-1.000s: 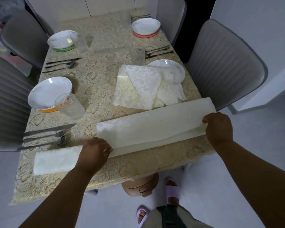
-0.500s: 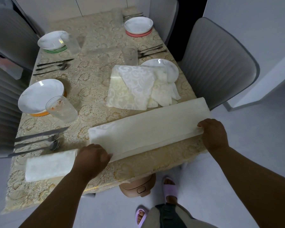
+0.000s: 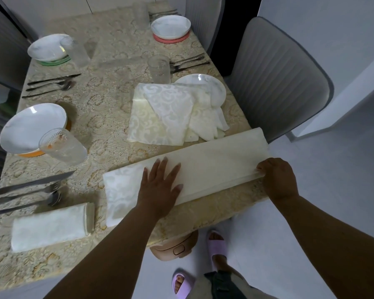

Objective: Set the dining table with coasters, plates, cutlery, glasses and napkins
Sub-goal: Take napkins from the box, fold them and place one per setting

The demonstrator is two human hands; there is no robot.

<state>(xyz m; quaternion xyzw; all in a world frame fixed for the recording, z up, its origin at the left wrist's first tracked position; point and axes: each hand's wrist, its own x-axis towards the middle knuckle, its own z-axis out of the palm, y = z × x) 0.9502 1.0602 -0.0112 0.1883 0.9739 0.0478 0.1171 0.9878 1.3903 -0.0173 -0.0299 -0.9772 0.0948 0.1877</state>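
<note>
While our left hand [image 3: 161, 186] presses flat, fingers spread, on the folded napkin [image 3: 203, 167], our right hand [image 3: 276, 175] pinches its end.

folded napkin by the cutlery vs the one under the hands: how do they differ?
The finished napkin is a short, compact rectangle with no hand on it. The long napkin is a long strip: the left hand presses flat on it and the right hand pinches its end. Both are cream damask.

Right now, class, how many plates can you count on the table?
4. One far left on a green coaster, one far right on a pink coaster, one near left on an orange coaster, one partly under the loose napkins.
</note>
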